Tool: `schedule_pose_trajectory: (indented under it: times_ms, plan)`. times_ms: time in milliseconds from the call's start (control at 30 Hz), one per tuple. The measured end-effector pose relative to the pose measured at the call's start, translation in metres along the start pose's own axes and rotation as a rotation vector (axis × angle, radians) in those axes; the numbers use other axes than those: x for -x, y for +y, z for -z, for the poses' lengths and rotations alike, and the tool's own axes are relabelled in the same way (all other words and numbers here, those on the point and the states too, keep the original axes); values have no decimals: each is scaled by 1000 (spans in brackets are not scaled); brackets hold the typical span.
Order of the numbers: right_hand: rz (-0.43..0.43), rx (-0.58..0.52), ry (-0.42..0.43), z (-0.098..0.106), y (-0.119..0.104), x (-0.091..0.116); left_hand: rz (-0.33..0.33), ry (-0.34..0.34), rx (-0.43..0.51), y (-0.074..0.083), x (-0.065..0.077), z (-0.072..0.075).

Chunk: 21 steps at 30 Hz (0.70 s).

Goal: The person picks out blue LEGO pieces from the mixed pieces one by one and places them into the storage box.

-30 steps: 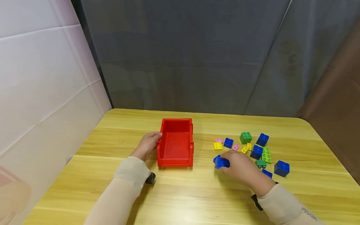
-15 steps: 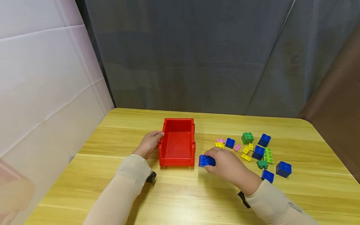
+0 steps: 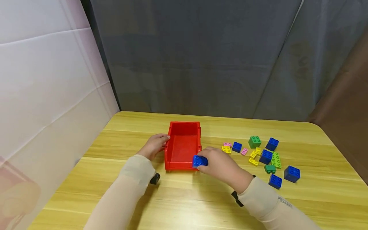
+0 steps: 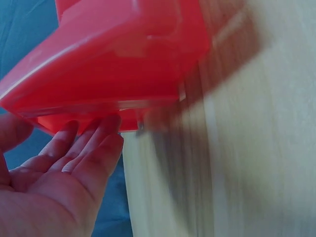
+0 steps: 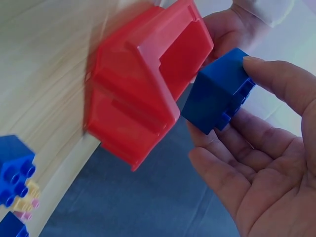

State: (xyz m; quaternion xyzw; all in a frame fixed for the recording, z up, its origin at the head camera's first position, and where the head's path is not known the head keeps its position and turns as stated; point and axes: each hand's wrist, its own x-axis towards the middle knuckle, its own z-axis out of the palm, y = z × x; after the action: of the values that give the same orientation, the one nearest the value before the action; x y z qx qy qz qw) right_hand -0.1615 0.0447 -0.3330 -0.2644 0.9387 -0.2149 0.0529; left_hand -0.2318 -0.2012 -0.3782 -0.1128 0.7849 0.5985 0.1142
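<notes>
A blue brick (image 3: 199, 161) is pinched by its sides in the right hand (image 3: 219, 162), presumably freeing its base, above the near right corner of the red bin (image 3: 178, 165), which is gripped by the left hand (image 3: 153, 146), seemingly for steadiness.

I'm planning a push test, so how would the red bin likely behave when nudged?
The red bin is probably stiff: its walls look moulded and unbent. Looking empty, it is likely light and may slide on the smooth-looking table. Its long, flat floor suggests it would resist tipping.
</notes>
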Motion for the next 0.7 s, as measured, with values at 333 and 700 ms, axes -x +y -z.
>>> schedule_pose_trajectory:
  times_ms: [333, 700]
  plan:
    - [49, -2, -35, -8, -13, -18, 28, 9, 14, 5, 0, 0]
    - [57, 13, -60, -20, -23, -35, 79, 8, 32, 8, -1, 1]
